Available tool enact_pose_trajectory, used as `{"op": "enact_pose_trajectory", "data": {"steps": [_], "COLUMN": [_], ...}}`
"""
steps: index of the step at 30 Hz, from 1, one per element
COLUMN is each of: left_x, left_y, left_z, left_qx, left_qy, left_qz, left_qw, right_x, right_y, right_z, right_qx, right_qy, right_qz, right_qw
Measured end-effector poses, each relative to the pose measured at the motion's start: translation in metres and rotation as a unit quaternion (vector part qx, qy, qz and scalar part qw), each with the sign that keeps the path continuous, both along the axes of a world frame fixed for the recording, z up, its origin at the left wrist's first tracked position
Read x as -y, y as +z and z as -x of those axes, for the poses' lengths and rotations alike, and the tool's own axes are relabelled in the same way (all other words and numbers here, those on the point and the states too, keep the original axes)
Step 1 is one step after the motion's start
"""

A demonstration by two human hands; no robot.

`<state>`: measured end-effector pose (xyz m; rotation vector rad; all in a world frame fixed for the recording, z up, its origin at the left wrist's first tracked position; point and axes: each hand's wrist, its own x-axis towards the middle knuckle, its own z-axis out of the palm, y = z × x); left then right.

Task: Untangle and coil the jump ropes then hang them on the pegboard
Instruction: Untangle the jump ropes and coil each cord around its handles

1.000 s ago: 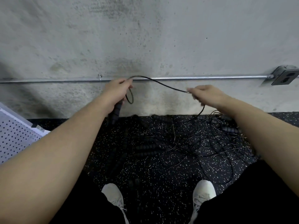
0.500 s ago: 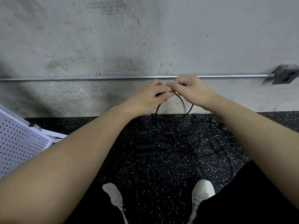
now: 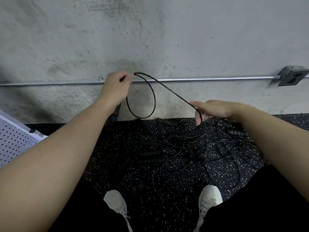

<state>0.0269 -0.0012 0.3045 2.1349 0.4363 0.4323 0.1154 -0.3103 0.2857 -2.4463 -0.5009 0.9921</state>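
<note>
Black rope [image 3: 173, 92] is held up in front of the wall, w/ one round loop [image 3: 141, 97] hanging below the left hand [image 3: 115, 87] and a straight run slanting down & right to the right hand [image 3: 215, 109]. Long axis of that run goes upper left to lower right. Loop hangs roughly vertical, bottom just above the floor edge. Left hand's fingers are curled tight round the top of the loop, thumb pinching it; a dark ribbed handle [image 3: 115, 114] pokes down below the wrist. Right hand's fingers are mostly straight & relaxed, rope draped over the index finger [image 3: 198, 118], not clamped. From there the rope drops into the tangle [image 3: 209, 148] of thin black ropes & ribbed handles on the speckled floor [image 3: 150, 190], right of centre, far side of the shoes. White shoes [image 3: 117, 203] sit near, one each side. White pegboard [image 3: 13, 144] lies at the left edge, tilted. Metal pipe [image 3: 209, 79] runs left-right along the concrete wall [image 3: 150, 30], ending at an outlet box [image 3: 292, 77] far right.
</note>
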Motion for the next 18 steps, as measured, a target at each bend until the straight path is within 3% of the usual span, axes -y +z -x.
{"op": "enact_pose_trajectory", "data": {"steps": [4,7,11,15,18], "left_x": [-0.012,-0.008,0.017,0.053,0.071], "left_y": [-0.011,-0.015,-0.005,0.004,-0.001], "left_z": [0.011,0.016,0.015,0.010,0.007], "left_qx": [-0.187,-0.257,-0.220,-0.134,-0.102], "left_qy": [-0.049,-0.096,-0.165,-0.236,-0.276], "left_qz": [-0.024,-0.080,-0.106,-0.072,-0.115], "left_qw": [0.981,0.958,0.956,0.960,0.949], "right_x": [0.002,-0.005,-0.023,-0.049,-0.066], "right_y": [0.008,0.014,0.021,0.025,0.026], "right_z": [-0.006,-0.007,-0.003,0.009,0.019], "right_qx": [0.110,0.163,0.182,0.206,0.214], "right_qy": [-0.103,-0.139,-0.123,-0.063,-0.043], "right_qz": [-0.109,-0.140,-0.169,-0.198,-0.250], "right_qw": [0.983,0.967,0.961,0.956,0.943]}}
